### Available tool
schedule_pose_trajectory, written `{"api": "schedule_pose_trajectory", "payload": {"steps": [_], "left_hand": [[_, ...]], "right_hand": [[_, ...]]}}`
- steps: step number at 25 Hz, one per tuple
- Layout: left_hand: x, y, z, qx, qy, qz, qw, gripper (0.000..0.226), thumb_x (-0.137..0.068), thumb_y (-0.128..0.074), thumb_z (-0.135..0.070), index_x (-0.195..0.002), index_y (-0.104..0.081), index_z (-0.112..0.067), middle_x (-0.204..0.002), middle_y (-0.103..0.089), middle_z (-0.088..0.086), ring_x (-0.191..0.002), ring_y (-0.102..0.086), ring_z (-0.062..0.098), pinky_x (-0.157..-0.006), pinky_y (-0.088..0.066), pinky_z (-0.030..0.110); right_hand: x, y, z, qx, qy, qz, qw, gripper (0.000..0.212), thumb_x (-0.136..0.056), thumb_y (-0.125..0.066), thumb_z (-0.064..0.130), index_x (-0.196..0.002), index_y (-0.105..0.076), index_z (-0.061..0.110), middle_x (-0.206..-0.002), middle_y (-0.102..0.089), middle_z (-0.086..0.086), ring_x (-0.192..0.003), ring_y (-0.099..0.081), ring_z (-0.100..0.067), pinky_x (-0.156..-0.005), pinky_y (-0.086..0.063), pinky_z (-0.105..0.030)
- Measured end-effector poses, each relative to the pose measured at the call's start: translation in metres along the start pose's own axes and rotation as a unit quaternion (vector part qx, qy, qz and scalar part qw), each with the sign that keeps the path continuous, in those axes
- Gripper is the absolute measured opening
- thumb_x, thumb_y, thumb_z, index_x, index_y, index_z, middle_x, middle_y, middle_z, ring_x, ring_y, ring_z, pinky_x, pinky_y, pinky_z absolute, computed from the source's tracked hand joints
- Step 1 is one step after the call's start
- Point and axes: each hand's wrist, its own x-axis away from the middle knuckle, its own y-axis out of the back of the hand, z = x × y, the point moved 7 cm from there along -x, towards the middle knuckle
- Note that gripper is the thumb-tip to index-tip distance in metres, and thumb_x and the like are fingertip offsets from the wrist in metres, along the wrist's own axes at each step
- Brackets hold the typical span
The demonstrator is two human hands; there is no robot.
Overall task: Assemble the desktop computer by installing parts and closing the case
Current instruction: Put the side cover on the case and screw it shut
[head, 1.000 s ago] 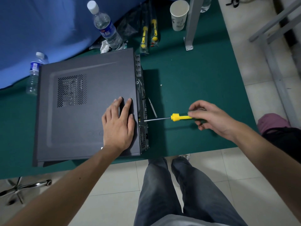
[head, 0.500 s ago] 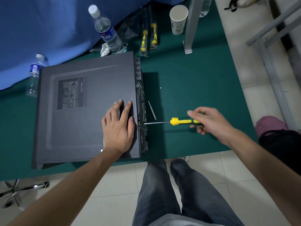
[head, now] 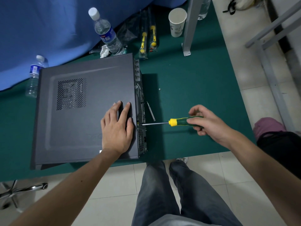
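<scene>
Pressing case (head: 84, 115) flat, left hand (head: 116, 131); right hand (head: 210, 123) gripping screwdriver (head: 177, 122)

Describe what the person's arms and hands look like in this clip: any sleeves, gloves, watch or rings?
Both forearms are bare right up to the frame edge, so no sleeves show. The left hand and right hand wear no gloves, and no watch, wristband or ring is visible on either. A few small dark marks dot the left forearm. Nails are short and unpainted.

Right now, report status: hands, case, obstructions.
Left hand flat on dark grey computer case. Right hand grips yellow-green screwdriver, tip at rear edge. Loose screw aside.
</scene>
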Motion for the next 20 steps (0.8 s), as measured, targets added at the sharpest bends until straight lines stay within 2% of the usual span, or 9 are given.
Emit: {"api": "schedule_pose_trajectory", "payload": {"steps": [2, 5, 6, 8, 10, 14, 17, 18, 20], "left_hand": [[-0.0002, -0.0006, 0.0003, -0.001, 0.001, 0.001, 1.0, 0.051, -0.098, -0.033, -0.037, -0.148, -0.037, -0.028, -0.152, -0.035, 0.007, -0.138, -0.031, 0.026, -0.107, -0.028, 0.044], [-0.0002, -0.0009, 0.0009, 0.001, 0.001, 0.004, 1.0, 0.051, -0.098, -0.033, -0.037, -0.148, -0.036, -0.028, -0.151, -0.034, 0.007, -0.138, -0.03, 0.026, -0.107, -0.029, 0.045], [-0.0002, -0.0009, 0.001, 0.001, 0.001, 0.004, 1.0, 0.051, -0.098, -0.032, -0.038, -0.148, -0.036, -0.028, -0.151, -0.034, 0.007, -0.138, -0.03, 0.026, -0.107, -0.029, 0.045], [-0.0004, -0.0012, 0.0015, 0.0, 0.002, 0.006, 1.0, 0.051, -0.098, -0.032, -0.038, -0.149, -0.035, -0.029, -0.152, -0.034, 0.006, -0.139, -0.03, 0.026, -0.107, -0.029, 0.045], [-0.0003, -0.0017, 0.0016, 0.0, 0.004, 0.008, 1.0, 0.051, -0.098, -0.032, -0.038, -0.149, -0.035, -0.029, -0.152, -0.034, 0.006, -0.139, -0.03, 0.026, -0.107, -0.029, 0.046], [-0.0006, -0.0014, 0.001, -0.002, 0.004, 0.008, 1.0, 0.052, -0.098, -0.032, -0.038, -0.149, -0.036, -0.028, -0.152, -0.034, 0.006, -0.139, -0.03, 0.026, -0.107, -0.029, 0.046], [-0.0005, -0.0011, 0.0014, -0.001, 0.004, 0.006, 1.0, 0.051, -0.098, -0.032, -0.038, -0.149, -0.036, -0.028, -0.152, -0.034, 0.007, -0.138, -0.03, 0.025, -0.107, -0.029, 0.045], [-0.0004, -0.001, 0.0015, 0.0, 0.004, 0.006, 1.0, 0.051, -0.098, -0.032, -0.038, -0.149, -0.036, -0.028, -0.152, -0.034, 0.007, -0.139, -0.03, 0.025, -0.107, -0.028, 0.045], [-0.0004, -0.0011, 0.0012, -0.001, 0.003, 0.006, 1.0, 0.051, -0.098, -0.032, -0.038, -0.149, -0.036, -0.028, -0.152, -0.034, 0.007, -0.139, -0.03, 0.025, -0.107, -0.028, 0.044]], "right_hand": [[0.0019, 0.0011, 0.0033, -0.03, 0.009, 0.005, 1.0, 0.011, -0.089, -0.068, 0.017, -0.084, -0.059, 0.02, -0.073, -0.056, 0.005, -0.049, -0.044, -0.011, -0.04, -0.028, -0.02], [0.0002, 0.0005, 0.0021, 0.068, -0.005, -0.037, 0.997, 0.034, -0.093, -0.062, 0.042, -0.083, -0.059, 0.01, -0.067, -0.063, -0.002, -0.044, -0.049, -0.01, -0.038, -0.03, -0.017], [0.0005, -0.0011, 0.0025, 0.073, -0.01, -0.031, 0.997, 0.032, -0.093, -0.062, 0.041, -0.085, -0.059, 0.01, -0.071, -0.062, 0.0, -0.046, -0.048, -0.009, -0.039, -0.031, -0.017], [-0.0001, -0.0012, 0.0033, 0.013, -0.004, 0.004, 1.0, 0.007, -0.092, -0.065, 0.022, -0.088, -0.06, 0.018, -0.082, -0.055, 0.004, -0.052, -0.042, -0.01, -0.041, -0.029, -0.019], [0.0018, 0.0003, 0.008, -0.032, 0.018, 0.019, 0.999, 0.013, -0.09, -0.066, 0.009, -0.087, -0.06, 0.02, -0.082, -0.053, 0.002, -0.051, -0.036, -0.011, -0.041, -0.025, -0.02], [0.0009, -0.0001, 0.0096, 0.07, 0.024, -0.03, 0.997, 0.028, -0.093, -0.064, 0.036, -0.078, -0.06, 0.013, -0.067, -0.051, -0.007, -0.045, -0.041, -0.009, -0.039, -0.029, -0.017], [0.0006, -0.0007, 0.007, 0.004, 0.016, 0.015, 1.0, 0.006, -0.091, -0.066, 0.016, -0.087, -0.061, 0.015, -0.078, -0.051, 0.002, -0.054, -0.04, -0.011, -0.042, -0.029, -0.019], [0.0014, 0.0004, 0.009, -0.02, 0.02, 0.019, 0.999, 0.008, -0.09, -0.066, 0.011, -0.088, -0.061, 0.017, -0.081, -0.055, 0.004, -0.052, -0.041, -0.01, -0.042, -0.028, -0.019], [0.0017, 0.0022, 0.0107, 0.015, 0.023, -0.001, 1.0, 0.012, -0.092, -0.066, 0.024, -0.085, -0.062, 0.015, -0.076, -0.064, 0.0, -0.046, -0.045, -0.01, -0.039, -0.031, -0.018]]}}
